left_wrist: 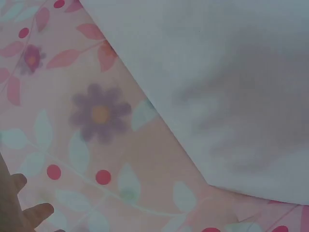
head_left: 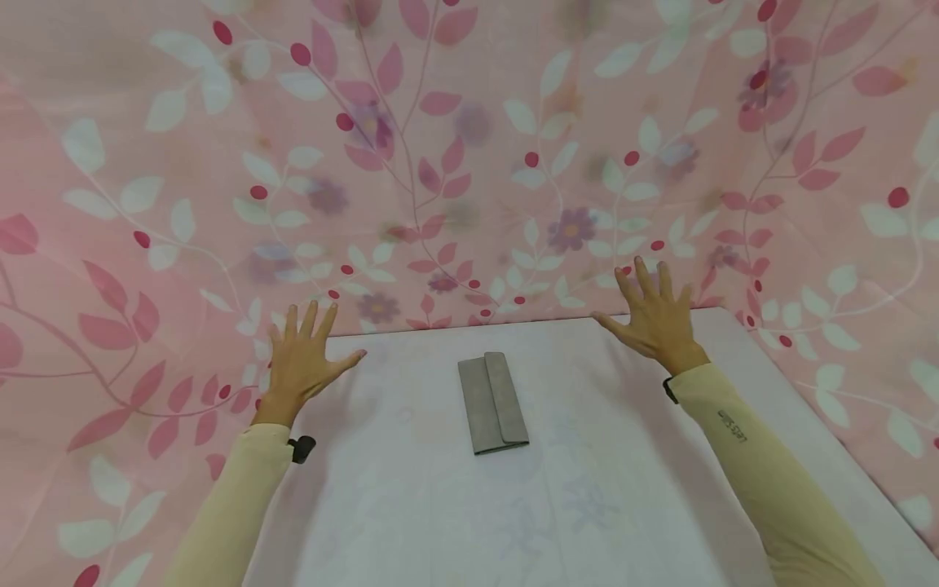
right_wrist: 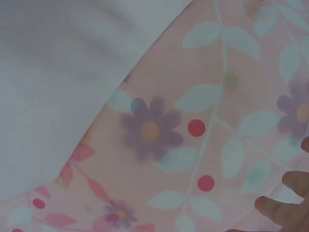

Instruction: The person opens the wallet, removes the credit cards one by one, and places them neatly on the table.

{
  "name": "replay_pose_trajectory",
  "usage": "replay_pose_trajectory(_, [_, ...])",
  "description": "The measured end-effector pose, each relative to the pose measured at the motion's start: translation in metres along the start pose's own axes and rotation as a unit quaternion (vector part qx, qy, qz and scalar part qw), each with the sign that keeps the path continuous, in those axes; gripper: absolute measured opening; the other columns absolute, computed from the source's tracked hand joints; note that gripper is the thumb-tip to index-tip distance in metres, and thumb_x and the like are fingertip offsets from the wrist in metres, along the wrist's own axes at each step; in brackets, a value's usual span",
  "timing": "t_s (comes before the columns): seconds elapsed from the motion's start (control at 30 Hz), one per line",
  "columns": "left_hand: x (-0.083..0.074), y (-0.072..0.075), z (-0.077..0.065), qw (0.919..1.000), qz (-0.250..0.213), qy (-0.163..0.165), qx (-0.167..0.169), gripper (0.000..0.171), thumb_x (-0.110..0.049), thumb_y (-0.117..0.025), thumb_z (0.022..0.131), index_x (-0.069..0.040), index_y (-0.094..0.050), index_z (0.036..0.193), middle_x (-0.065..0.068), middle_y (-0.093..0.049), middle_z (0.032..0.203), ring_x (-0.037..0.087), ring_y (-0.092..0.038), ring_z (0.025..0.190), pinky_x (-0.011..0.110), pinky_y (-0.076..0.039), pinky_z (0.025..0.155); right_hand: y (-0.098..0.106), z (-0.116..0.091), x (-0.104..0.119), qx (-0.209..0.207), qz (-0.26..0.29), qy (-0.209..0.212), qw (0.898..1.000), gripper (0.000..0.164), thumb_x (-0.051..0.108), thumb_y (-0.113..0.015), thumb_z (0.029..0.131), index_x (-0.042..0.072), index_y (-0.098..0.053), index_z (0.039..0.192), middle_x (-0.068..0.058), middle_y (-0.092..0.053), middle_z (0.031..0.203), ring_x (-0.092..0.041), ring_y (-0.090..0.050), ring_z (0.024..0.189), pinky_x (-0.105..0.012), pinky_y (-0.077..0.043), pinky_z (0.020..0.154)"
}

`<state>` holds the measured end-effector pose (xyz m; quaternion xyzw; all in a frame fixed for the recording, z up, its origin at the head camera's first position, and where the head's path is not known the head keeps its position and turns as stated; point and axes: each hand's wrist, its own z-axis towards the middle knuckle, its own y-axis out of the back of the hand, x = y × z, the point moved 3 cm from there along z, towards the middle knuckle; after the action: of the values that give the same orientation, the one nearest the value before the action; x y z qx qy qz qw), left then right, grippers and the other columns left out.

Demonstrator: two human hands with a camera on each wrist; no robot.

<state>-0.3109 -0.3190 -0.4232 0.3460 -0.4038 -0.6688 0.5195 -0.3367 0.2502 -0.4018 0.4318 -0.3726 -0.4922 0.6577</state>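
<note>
A grey folded case point(head_left: 493, 403) with a long flap lies flat on the white table, in the middle of the head view. To its left my left hand point(head_left: 299, 359) is held with fingers spread, apart from the case. My right hand point(head_left: 651, 318) is likewise spread, over the far right part of the table, and holds nothing. In the left wrist view only some fingertips point(left_wrist: 38, 215) show at the lower left edge. The right wrist view has a few fingers point(right_wrist: 285, 208) at its lower right.
The white tabletop point(head_left: 411, 505) ends at a far edge and a right edge. Pink cloth point(head_left: 469, 212) with leaves and flowers hangs behind the table and on both sides. Each wrist wears a dark band point(head_left: 302, 449) at the sleeve's end.
</note>
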Motion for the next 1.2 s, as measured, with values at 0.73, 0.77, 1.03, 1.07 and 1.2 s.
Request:
replay_pose_trajectory(0.73, [-0.179, -0.098, -0.014, 0.9486, -0.268, -0.087, 0.144, 0.047, -0.023, -0.078, 0.083, 0.0, -0.062, 0.122, 0.01, -0.056, 0.122, 0.027, -0.057, 0.112, 0.04, -0.049, 0.097, -0.104, -0.028, 0.17, 0.069, 0.214, 0.087, 0.97, 0.044, 0.028, -0.075, 0.085, -0.004, -0.066, 0.114, -0.015, -0.063, 0.108, -0.027, -0.061, 0.1, -0.04, -0.054, 0.088])
replay_pose_trajectory(0.77, [-0.183, -0.103, -0.016, 0.945, -0.271, -0.092, 0.157, 0.051, -0.025, -0.079, 0.082, 0.0, -0.062, 0.123, 0.01, -0.055, 0.123, 0.026, -0.056, 0.113, 0.039, -0.047, 0.099, -0.109, -0.029, 0.173, 0.084, 0.212, 0.081, 0.97, 0.046, 0.03, -0.075, 0.084, -0.004, -0.066, 0.115, -0.015, -0.063, 0.108, -0.026, -0.06, 0.098, -0.039, -0.054, 0.086])
replay_pose_trajectory(1.03, [-0.199, -0.121, -0.026, 0.928, -0.268, -0.128, 0.226, 0.078, -0.044, -0.083, 0.075, 0.004, -0.056, 0.13, 0.009, -0.047, 0.134, 0.023, -0.049, 0.125, 0.037, -0.041, 0.106, -0.128, -0.031, 0.189, 0.146, 0.195, 0.052, 0.968, 0.054, 0.035, -0.075, 0.083, -0.006, -0.063, 0.116, -0.017, -0.058, 0.105, -0.024, -0.056, 0.088, -0.038, -0.054, 0.078])
replay_pose_trajectory(1.07, [-0.201, -0.12, -0.026, 0.9271, -0.269, -0.129, 0.226, 0.078, -0.043, -0.083, 0.075, 0.005, -0.056, 0.13, 0.009, -0.047, 0.135, 0.023, -0.048, 0.125, 0.037, -0.041, 0.107, -0.128, -0.031, 0.191, 0.142, 0.189, 0.054, 0.97, 0.051, 0.034, -0.074, 0.083, -0.007, -0.064, 0.113, -0.017, -0.059, 0.102, -0.025, -0.056, 0.087, -0.038, -0.054, 0.076])
replay_pose_trajectory(1.2, [-0.204, -0.119, -0.023, 0.9261, -0.265, -0.128, 0.236, 0.075, -0.038, -0.084, 0.076, 0.004, -0.056, 0.132, 0.011, -0.048, 0.136, 0.024, -0.047, 0.126, 0.037, -0.04, 0.108, -0.13, -0.029, 0.195, 0.124, 0.166, 0.062, 0.976, 0.03, 0.023, -0.07, 0.082, -0.004, -0.066, 0.093, -0.014, -0.058, 0.085, -0.025, -0.054, 0.077, -0.037, -0.052, 0.065])
